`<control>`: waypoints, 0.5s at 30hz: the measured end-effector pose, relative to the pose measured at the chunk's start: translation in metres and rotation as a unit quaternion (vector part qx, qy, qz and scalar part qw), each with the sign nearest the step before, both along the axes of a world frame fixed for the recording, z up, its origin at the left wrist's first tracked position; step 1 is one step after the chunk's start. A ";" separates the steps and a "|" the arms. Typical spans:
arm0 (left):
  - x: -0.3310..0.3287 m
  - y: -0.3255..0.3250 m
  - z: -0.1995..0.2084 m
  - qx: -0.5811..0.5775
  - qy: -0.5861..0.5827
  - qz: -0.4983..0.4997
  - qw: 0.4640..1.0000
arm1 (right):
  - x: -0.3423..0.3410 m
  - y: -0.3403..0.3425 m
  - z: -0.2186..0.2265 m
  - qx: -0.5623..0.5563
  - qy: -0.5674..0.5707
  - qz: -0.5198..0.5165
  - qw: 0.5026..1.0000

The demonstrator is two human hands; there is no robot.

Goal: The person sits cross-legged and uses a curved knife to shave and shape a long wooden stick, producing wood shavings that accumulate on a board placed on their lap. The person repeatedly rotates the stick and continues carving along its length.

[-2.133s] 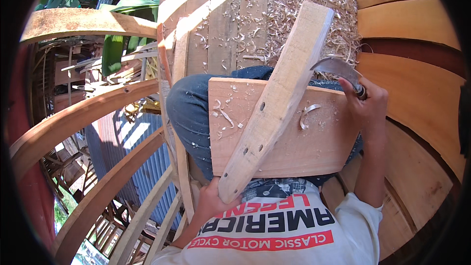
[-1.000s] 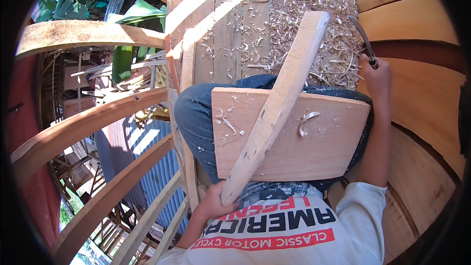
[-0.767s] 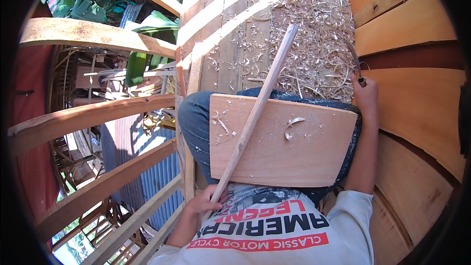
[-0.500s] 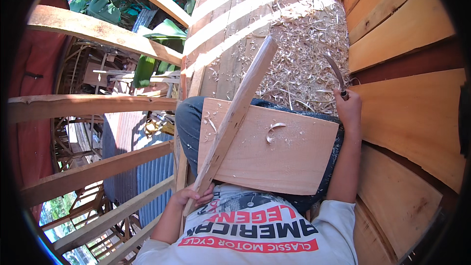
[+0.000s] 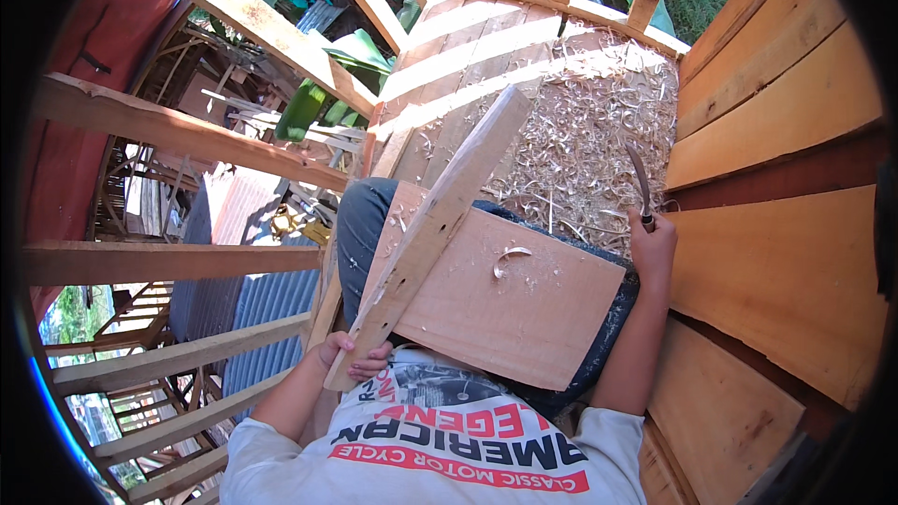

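A long squared piece of wood (image 5: pixel 435 224) slants across my lap, its near end at my left side and its far end over the floor. My left hand (image 5: pixel 354 355) is closed round that near end. Under the wood, a flat wooden board (image 5: pixel 510 304) rests on my thighs, with a curled shaving (image 5: pixel 508 257) and fine dust on it. Out to the right, my right hand (image 5: pixel 653 241) grips the handle of a curved knife (image 5: pixel 640 173). Its hooked blade points away from me, apart from the wood.
Wood shavings (image 5: pixel 599 122) cover much of the plank floor (image 5: pixel 472 37) ahead. Wooden plank walls (image 5: pixel 786 271) rise close on my right. A slatted wooden railing (image 5: pixel 187 262) runs along the left, with corrugated metal sheets (image 5: pixel 267 304) and banana leaves (image 5: pixel 304 108) beyond it.
The view has turned and shifted, so the surroundings appear lower and rotated. The piece of wood looks rolled, showing a broader face. My right hand still holds the curved knife off to the right.
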State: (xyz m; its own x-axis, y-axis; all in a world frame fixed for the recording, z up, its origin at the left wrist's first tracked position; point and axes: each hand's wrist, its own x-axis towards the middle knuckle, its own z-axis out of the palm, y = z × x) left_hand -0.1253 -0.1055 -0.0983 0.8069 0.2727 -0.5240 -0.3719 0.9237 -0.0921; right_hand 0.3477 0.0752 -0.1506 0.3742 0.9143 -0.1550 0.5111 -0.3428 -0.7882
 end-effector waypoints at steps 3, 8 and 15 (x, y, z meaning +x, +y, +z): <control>0.001 -0.003 -0.004 -0.006 -0.046 0.003 0.999 | -0.002 0.002 -0.003 0.000 -0.001 -0.005 1.000; -0.001 -0.002 -0.016 -0.023 -0.078 0.000 0.997 | -0.007 0.004 -0.001 0.015 -0.040 -0.020 0.999; -0.004 -0.005 -0.036 -0.018 -0.122 -0.001 0.992 | -0.054 -0.013 0.062 0.075 -0.166 0.078 0.980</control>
State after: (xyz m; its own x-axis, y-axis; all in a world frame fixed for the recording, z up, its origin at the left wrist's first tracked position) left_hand -0.1291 -0.1108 -0.1344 0.9117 0.2544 -0.3227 -0.3318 0.9190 -0.2129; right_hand 0.2937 0.0619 -0.0883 0.2359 0.9674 0.0918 0.7849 -0.1340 -0.6050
